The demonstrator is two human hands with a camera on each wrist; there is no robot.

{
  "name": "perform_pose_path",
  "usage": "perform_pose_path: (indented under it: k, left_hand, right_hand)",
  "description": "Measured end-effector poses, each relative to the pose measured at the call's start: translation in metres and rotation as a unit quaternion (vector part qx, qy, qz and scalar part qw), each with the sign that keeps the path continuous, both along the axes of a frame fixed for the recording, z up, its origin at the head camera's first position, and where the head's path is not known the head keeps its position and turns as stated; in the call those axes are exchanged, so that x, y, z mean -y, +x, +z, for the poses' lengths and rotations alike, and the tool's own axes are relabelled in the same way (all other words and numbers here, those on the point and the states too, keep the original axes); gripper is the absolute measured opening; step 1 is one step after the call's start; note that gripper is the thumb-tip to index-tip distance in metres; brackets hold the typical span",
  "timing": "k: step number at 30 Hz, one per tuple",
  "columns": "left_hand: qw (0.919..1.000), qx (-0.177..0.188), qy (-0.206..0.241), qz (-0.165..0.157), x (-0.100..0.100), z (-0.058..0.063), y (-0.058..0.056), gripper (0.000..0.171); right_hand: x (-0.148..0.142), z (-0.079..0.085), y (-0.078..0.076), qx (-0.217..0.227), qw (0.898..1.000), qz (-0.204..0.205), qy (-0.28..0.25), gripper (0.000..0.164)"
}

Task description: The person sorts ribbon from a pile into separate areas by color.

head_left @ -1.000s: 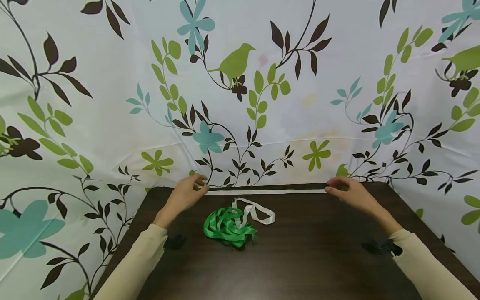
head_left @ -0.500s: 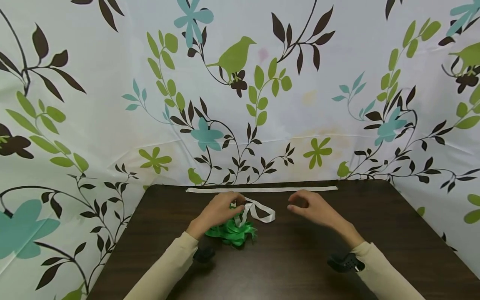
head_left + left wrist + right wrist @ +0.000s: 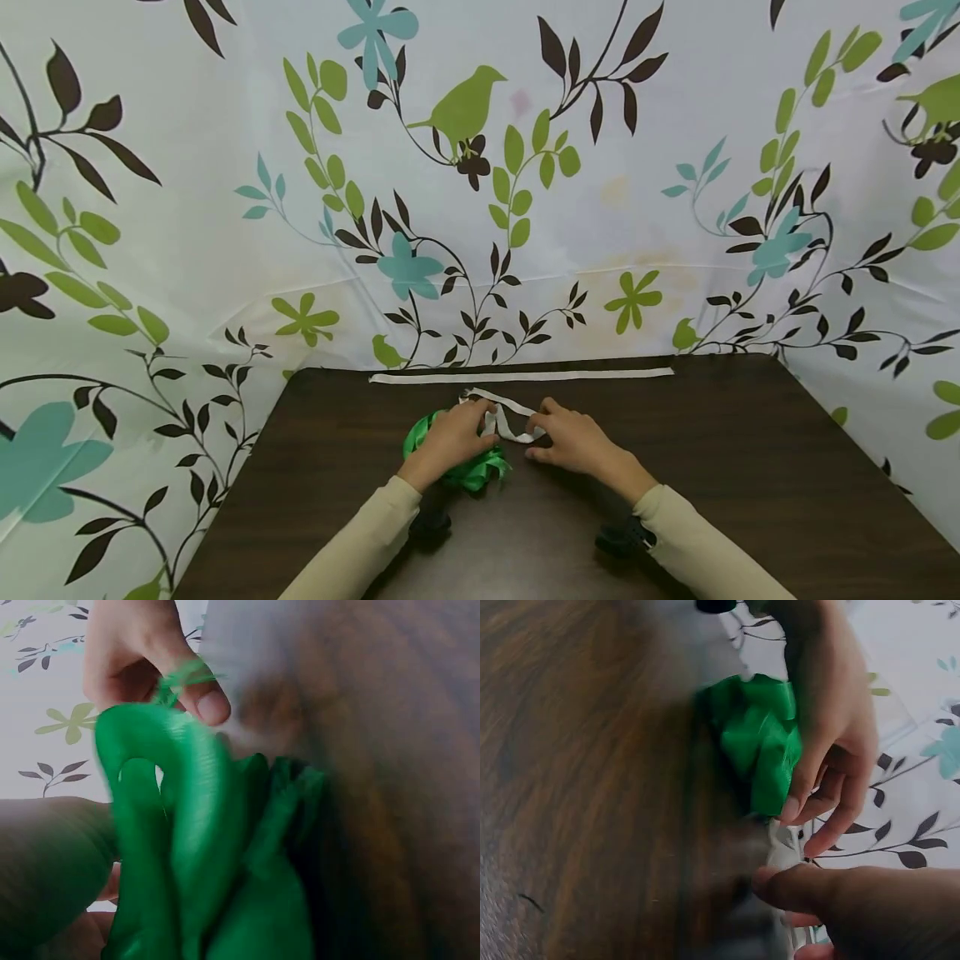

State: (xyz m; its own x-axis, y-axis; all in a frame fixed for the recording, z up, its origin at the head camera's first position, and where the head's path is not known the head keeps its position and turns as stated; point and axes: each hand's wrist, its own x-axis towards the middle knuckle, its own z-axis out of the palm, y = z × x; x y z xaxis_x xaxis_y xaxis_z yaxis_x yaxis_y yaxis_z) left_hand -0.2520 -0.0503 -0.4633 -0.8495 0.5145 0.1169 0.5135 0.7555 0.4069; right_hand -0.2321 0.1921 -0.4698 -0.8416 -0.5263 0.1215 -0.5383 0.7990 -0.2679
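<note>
My right hand (image 3: 576,442) is keeping thumb and fingers apart, no grip showing; the white ribbon loop (image 3: 513,406) is lying at their ten o'clock, slanting from ten to four. My left hand (image 3: 452,440), similarly parted and ungripping, is sitting at its eight o'clock, over the green ribbon (image 3: 476,473).

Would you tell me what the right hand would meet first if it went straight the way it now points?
Probably the white satin ribbon, lying right in front of the right hand; whether the two already touch is hard to tell.
</note>
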Motion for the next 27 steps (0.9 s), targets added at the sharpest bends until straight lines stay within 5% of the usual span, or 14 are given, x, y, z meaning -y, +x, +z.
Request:
perform_pose_path:
  k: [8, 14, 17, 20, 27]
  left_hand:
    - [0.9990, 0.031, 0.031, -0.010, 0.012, -0.004, 0.006, 0.042]
    - [0.9990, -0.043, -0.002, -0.010, 0.015, 0.012, 0.017, 0.051]
    - [0.9968, -0.058, 0.001, -0.056, 0.009, 0.023, 0.018, 0.063]
    - [0.9921, -0.024, 0.010, -0.122, 0.002, 0.031, 0.017, 0.066]
    - [0.9807, 0.019, 0.028, -0.193, -0.010, 0.037, 0.014, 0.035]
  right_hand:
    - [0.003, -0.002, -0.001, -0.032, 0.999, 0.029, -0.024, 0.005]
    - [-0.005, 0.020, 0.001, 0.029, 0.990, 0.092, -0.100, 0.001]
    - [-0.008, 0.039, 0.004, 0.067, 0.983, 0.126, -0.111, 0.004]
    - [-0.011, 0.059, 0.010, 0.100, 0.979, 0.144, -0.106, 0.006]
    - [-0.018, 0.100, 0.024, 0.104, 0.981, 0.153, -0.064, 0.012]
